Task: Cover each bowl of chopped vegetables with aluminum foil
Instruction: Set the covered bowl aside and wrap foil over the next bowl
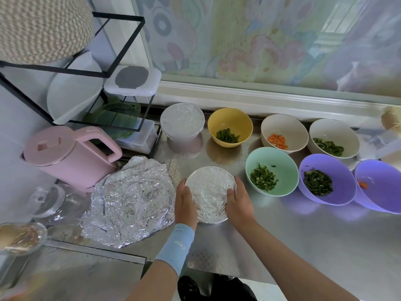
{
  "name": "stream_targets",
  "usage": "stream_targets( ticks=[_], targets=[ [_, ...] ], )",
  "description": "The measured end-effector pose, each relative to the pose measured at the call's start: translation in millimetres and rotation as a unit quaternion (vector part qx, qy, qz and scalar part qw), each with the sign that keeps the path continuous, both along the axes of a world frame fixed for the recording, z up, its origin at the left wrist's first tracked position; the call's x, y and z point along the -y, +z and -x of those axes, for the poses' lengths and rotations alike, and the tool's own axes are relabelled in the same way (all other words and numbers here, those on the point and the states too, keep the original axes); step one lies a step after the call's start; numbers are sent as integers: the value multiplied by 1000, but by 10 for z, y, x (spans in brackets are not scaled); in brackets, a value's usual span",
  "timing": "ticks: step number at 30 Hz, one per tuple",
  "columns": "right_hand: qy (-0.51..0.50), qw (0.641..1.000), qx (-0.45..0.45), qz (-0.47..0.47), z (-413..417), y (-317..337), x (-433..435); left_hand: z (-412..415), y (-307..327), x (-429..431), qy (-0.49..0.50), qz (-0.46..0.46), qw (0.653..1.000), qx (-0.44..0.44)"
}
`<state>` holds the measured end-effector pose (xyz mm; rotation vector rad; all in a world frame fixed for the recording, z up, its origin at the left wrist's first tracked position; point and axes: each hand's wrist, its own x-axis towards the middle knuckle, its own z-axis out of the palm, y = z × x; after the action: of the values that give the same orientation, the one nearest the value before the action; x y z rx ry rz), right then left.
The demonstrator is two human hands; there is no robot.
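Progress at the foil-covering stage, read from the near edge of the surface (303,246) outward. Close to that edge, left of middle, my left hand (185,205) and right hand (239,203) cup opposite sides of the near covered bowl (210,192). The fingers curl round its rim and press the foil down, and its contents are hidden under the sheet. I judge this bowl to be at its final crimping, nearly done.

Just beside it, toward the left edge, lies the foil stack (132,200), a heap of crumpled loose sheets that looks ample for what remains.

To the right of my hands, across the middle of the surface, stand three open bowls:
- the mint bowl (272,170), with chopped greens;
- the first purple bowl (327,192), with darker greens;
- the second purple bowl (382,192), at the right edge, showing a bit of carrot.

Along the far edge, from left to right, stand the far covered bowl (182,122), fully wrapped, then the yellow bowl (230,120) with greens, the cream carrot bowl (284,127) and the cream greens bowl (334,131). These last three are uncovered.

Tally, as I judge it: one bowl finished, one being sealed, six left to cover.

By the left edge a pink kettle (71,155) stands apart from the work, with a wire rack (54,69) behind it.
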<state>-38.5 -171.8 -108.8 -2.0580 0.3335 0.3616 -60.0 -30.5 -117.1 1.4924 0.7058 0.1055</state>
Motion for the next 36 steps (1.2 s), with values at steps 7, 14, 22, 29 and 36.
stream_targets(
  ticks=[7,14,22,29,36],
  targets=[
    [33,997,31,57,-23,26,59,-80,11,-312,-221,-401,888,34],
    [351,869,192,291,-131,-105,101,80,-231,-214,-387,-615,687,30],
    [381,807,251,375,-169,-103,89,-140,-61,-250,-401,-617,675,63],
    [402,824,201,346,-342,-121,87,-450,-107,-352,-459,-619,636,44],
    [171,978,56,102,-188,-110,98,-92,-173,-404,-235,-186,954,26]
  ],
)
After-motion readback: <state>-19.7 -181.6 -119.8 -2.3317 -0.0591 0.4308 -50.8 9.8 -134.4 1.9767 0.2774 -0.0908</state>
